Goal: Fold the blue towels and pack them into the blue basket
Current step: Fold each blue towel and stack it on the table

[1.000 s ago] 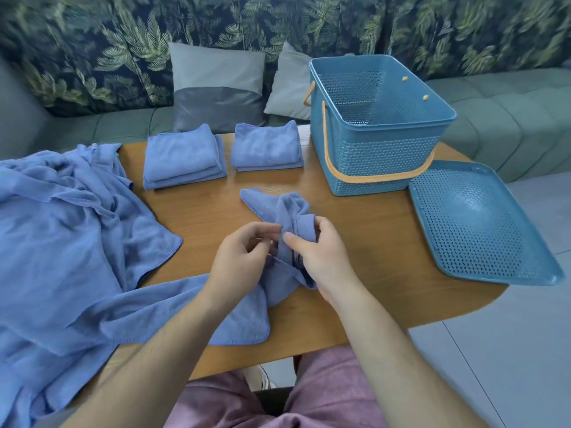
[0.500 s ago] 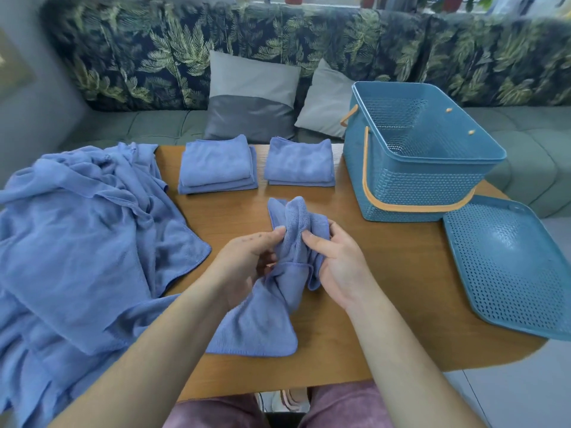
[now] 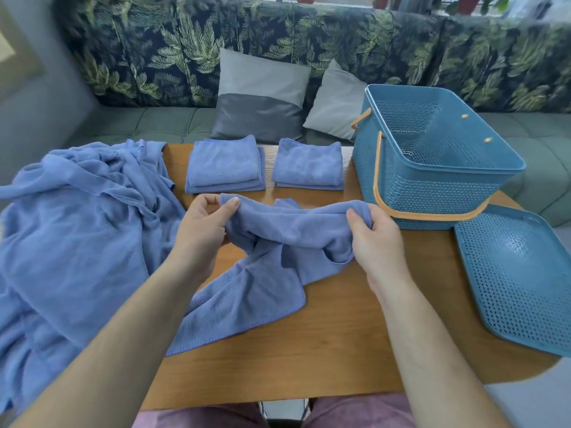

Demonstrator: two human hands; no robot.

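Observation:
A crumpled blue towel (image 3: 262, 273) is stretched between my hands over the middle of the wooden table (image 3: 324, 350). My left hand (image 3: 202, 233) pinches its left corner and my right hand (image 3: 374, 239) grips its right corner; the rest trails down onto the table. Two piles of folded blue towels lie at the far edge: the left pile (image 3: 225, 165) and the right pile (image 3: 309, 166). The blue basket (image 3: 432, 168) with an orange handle stands at the far right, with nothing visible inside.
A big heap of unfolded blue cloth (image 3: 71, 236) covers the table's left end and hangs over its edge. The basket's perforated blue lid (image 3: 519, 279) lies flat at the right edge. Behind the table is a sofa with grey cushions (image 3: 262, 97).
My hands have moved apart, pulling the bunched towel out into a wide band between them and lifting its top edge. The view has also tipped up a little.

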